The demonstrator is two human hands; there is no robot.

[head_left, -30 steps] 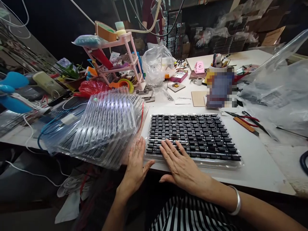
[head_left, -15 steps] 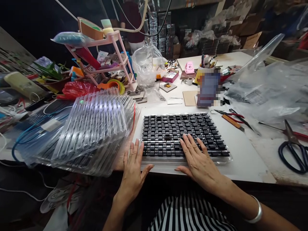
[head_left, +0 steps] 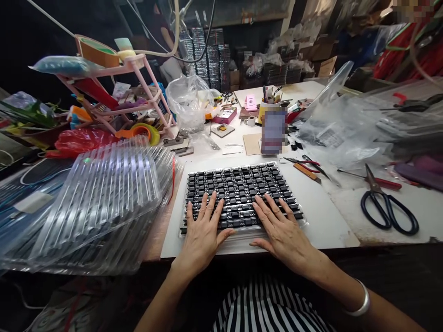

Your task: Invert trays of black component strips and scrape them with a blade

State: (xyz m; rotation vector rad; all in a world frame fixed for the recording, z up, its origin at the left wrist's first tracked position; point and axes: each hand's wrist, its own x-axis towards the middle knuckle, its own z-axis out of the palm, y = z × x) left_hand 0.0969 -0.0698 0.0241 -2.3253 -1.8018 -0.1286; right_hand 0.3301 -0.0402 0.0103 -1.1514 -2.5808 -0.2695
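Rows of small black circuit boards (head_left: 238,186) fill a clear plastic tray (head_left: 242,233) in front of me, on a white board (head_left: 325,226). My left hand (head_left: 202,235) lies flat over the tray's near left part, fingers spread on the boards. Over the near right part rests my right hand (head_left: 280,230), its fingers also spread and palm down. Both thumbs point inward along the tray's near edge. Neither hand grasps anything. The boards under my fingers are hidden.
Clear ridged plastic trays (head_left: 110,184) are stacked at left, below a pink shelf (head_left: 138,83). Scissors (head_left: 384,203), a screwdriver (head_left: 380,182) and pliers (head_left: 306,161) lie at right. A phone (head_left: 273,131) leans at the back, and plastic bags (head_left: 342,124) heap at right.
My left hand has moved right, from the tray's left edge onto the boards. My right hand stays on the boards at the right. The view has turned to the right.
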